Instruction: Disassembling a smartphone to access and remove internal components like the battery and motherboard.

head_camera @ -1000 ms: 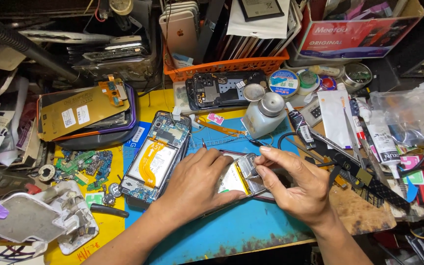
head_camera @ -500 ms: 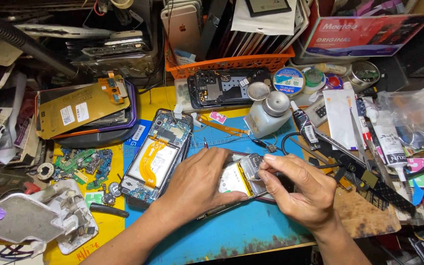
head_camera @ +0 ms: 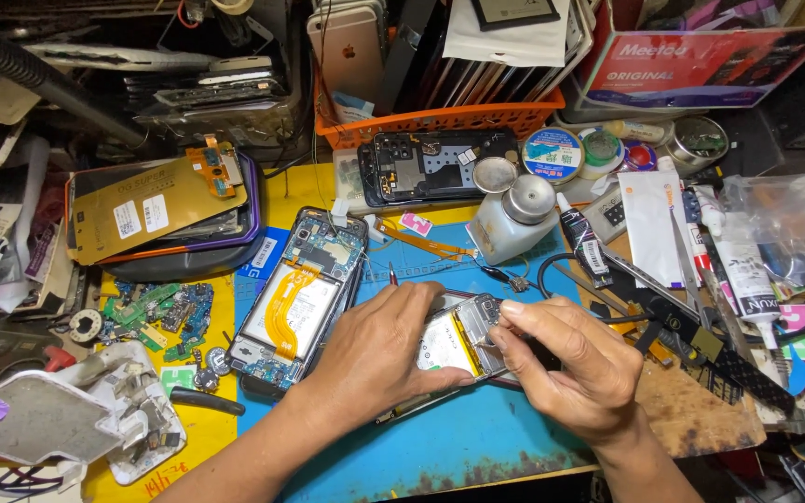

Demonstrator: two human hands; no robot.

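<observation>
Both hands have barely shifted: the left hand (head_camera: 379,349) still pins the opened phone (head_camera: 458,340) on the blue mat (head_camera: 477,438), while the right hand's (head_camera: 575,368) fingers pinch its top edge; another gutted phone (head_camera: 300,298) lies at nine o'clock.

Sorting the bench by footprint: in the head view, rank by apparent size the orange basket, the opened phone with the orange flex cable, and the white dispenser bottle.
1. Orange basket, widest though partly hidden.
2. Opened phone with the orange flex cable.
3. White dispenser bottle, clearly smallest.

Much of the opened phone (head_camera: 463,340) is covered by the left hand (head_camera: 379,349) and right hand (head_camera: 575,368); its lower edge is hidden beneath them.
</observation>
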